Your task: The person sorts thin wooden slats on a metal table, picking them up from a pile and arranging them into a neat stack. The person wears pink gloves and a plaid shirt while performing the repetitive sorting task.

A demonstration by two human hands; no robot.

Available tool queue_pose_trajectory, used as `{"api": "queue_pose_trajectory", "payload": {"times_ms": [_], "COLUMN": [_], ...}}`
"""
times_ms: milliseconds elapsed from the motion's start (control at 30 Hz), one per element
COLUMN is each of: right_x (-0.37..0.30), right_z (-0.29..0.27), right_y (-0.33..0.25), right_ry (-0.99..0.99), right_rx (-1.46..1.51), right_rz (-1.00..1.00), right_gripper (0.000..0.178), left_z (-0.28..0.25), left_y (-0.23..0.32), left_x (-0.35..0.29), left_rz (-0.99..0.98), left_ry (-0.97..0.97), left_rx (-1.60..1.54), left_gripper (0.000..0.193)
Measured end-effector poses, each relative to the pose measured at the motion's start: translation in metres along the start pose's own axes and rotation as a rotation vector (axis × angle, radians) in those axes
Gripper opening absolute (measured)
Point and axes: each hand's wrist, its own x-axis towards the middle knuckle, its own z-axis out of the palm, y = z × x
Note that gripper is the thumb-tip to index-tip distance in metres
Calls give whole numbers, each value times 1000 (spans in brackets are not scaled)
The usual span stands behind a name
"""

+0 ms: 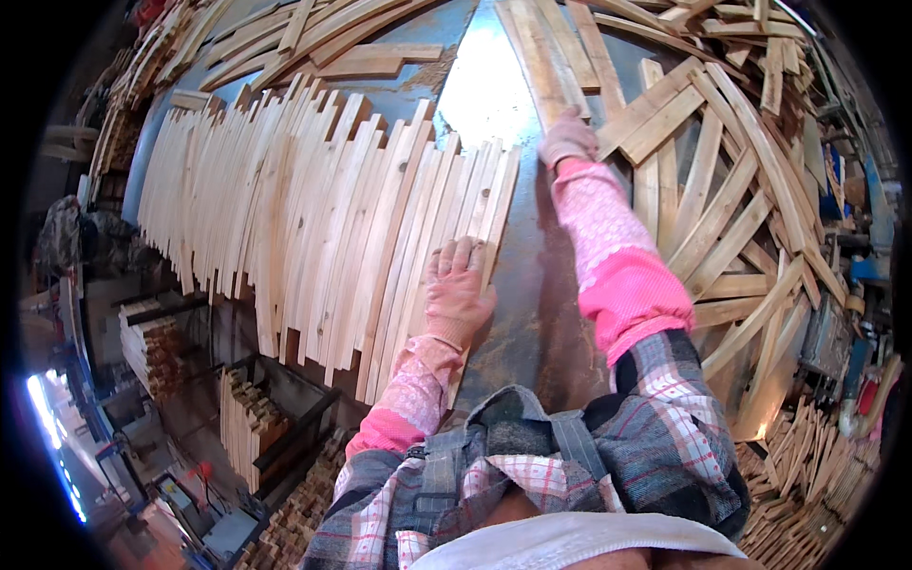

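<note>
My left hand [458, 296] lies flat on the right end of a row of pale wooden strips [323, 209], its fingers stretched out and slightly apart. These strips lie side by side on a blue-grey metal table [518, 285], with uneven ends. Farther forward, my right hand [570, 140] is closed on the near end of a wooden board [534, 66] that points away from me. Its fingertips are partly hidden by the back of the hand. Just right of it, two short boards [651, 119] lie slantwise on other pieces.
Loose boards [750, 190] are heaped crosswise along the table's right side. More long pieces [323, 43] lie at the far left. Below the table on the left stand stacks of strips [252, 427]. Pipes and machine parts [845, 351] flank the right edge.
</note>
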Motion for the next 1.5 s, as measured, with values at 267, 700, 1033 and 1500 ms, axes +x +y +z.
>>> {"api": "queue_pose_trajectory", "payload": {"times_ms": [267, 700, 1033, 1500], "right_x": [-128, -304, -18, 0], "right_z": [-36, -25, -181, -201], "right_y": [36, 134, 193, 350], "right_ry": [-379, -888, 237, 255], "right_rx": [298, 174, -41, 114], "right_rz": [-214, -631, 1, -207], "right_gripper": [82, 64, 76, 70], "left_z": [10, -1, -9, 52], "left_y": [-14, 29, 43, 123], "left_x": [-11, 16, 21, 262], "left_rz": [-99, 16, -12, 182], "left_ry": [-104, -194, -182, -59], "left_rx": [5, 36, 37, -313], "left_gripper": [75, 90, 79, 74]}}
